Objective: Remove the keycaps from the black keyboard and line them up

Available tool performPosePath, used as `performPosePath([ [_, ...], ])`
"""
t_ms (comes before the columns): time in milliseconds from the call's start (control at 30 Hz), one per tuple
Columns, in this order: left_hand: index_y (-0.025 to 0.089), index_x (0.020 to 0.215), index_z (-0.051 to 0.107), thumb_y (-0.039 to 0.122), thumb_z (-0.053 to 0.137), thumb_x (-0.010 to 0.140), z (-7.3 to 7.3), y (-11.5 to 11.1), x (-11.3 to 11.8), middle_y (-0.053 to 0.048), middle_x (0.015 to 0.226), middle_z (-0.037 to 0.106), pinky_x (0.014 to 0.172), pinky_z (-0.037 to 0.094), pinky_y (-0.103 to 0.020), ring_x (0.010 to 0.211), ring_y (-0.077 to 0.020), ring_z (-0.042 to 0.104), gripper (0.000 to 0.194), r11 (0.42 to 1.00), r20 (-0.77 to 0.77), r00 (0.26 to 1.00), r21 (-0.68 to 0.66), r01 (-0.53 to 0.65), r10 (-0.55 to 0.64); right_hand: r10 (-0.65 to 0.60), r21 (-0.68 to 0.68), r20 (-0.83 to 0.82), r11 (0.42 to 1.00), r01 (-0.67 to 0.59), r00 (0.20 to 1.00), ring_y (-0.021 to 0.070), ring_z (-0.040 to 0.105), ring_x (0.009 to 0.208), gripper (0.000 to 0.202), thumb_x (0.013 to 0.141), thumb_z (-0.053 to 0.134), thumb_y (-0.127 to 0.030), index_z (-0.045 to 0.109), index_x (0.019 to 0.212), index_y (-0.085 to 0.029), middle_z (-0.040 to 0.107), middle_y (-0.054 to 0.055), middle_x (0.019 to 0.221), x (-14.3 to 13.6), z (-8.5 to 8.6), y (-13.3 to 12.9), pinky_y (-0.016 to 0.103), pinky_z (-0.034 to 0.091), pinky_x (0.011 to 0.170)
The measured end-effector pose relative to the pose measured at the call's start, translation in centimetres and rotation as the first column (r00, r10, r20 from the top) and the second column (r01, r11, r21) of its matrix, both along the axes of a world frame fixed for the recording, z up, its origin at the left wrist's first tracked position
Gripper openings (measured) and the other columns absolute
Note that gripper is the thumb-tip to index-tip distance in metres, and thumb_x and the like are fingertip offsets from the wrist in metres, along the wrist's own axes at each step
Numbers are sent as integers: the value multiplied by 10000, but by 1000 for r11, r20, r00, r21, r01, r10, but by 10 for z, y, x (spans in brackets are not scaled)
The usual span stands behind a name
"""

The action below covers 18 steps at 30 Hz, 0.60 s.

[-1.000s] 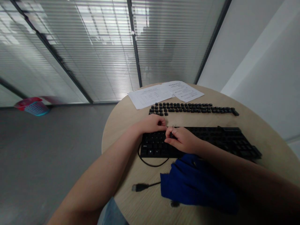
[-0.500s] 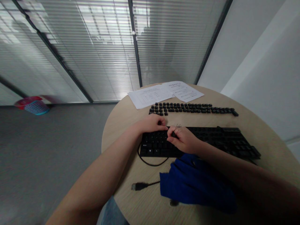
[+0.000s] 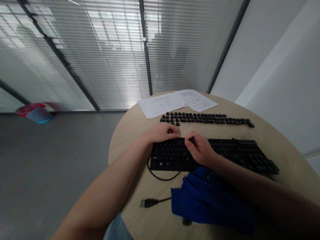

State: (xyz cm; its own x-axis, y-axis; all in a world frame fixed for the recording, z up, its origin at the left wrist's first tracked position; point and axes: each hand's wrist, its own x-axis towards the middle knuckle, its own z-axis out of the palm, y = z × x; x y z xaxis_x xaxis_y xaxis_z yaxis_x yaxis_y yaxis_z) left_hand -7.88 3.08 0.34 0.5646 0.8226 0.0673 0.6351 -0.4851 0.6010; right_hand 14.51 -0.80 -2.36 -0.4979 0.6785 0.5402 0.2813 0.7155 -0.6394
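A black keyboard (image 3: 172, 164) lies on the round wooden table, its left part full of keys. My left hand (image 3: 165, 131) rests at its back left corner, fingers curled and thumb along the back edge, closed on the keyboard. Over the middle of the keyboard, my right hand (image 3: 198, 146) is closed around a small tool with thin wires, apparently a keycap puller (image 3: 192, 140); most of it is hidden in the fingers. Behind the keyboard, loose black keycaps (image 3: 197, 118) stand in rows.
Two printed sheets (image 3: 162, 104) lie at the table's far edge. In front of the keyboard are a bunched blue cloth (image 3: 200, 203) and a USB plug (image 3: 150, 202) on its cable. A red and blue basket (image 3: 37, 113) stands on the floor at left, by the blinds.
My right hand has moved a little to the right and turned, with the wire tool still in it. My left hand stays at the keyboard's corner. The view has tipped slightly.
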Motion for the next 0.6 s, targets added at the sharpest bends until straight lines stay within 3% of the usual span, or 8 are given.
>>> performPosePath([
  [133, 183, 899, 726, 423, 570, 890, 13, -2, -10, -1, 752, 673, 629, 417, -265, 672, -126, 554, 286, 996, 110, 991, -46, -71, 76, -32, 148, 49, 989, 24, 998, 175, 568, 635, 188, 972, 483, -355, 547, 850, -227, 610, 29, 723, -3, 4, -4, 308, 425, 621],
  [267, 184, 958, 724, 464, 592, 875, 24, -10, -15, 2, 724, 637, 515, 387, -227, 578, -100, 513, 320, 976, 118, 992, -219, -12, 38, -45, 235, 114, 972, 17, 992, 179, 594, 665, 265, 995, 488, -407, 588, 840, -217, 643, 45, 733, -5, 5, -4, 300, 430, 637],
  [367, 187, 943, 717, 456, 631, 843, 23, -13, -12, -10, 746, 645, 483, 391, -218, 571, -100, 520, 300, 965, 116, 993, -262, 11, 20, -41, 263, 164, 965, -3, 986, 176, 607, 683, 336, 1013, 461, -455, 623, 849, -210, 670, 53, 750, -6, 8, -5, 291, 424, 645],
  [600, 181, 838, 660, 425, 659, 810, 21, -13, -4, 11, 683, 599, 464, 404, -218, 533, -94, 512, 245, 973, 135, 987, -226, -55, 87, -24, 308, 267, 950, -61, 963, 152, 576, 641, 424, 1021, 440, -492, 667, 825, -191, 663, 47, 717, -9, 10, -6, 270, 389, 629],
])
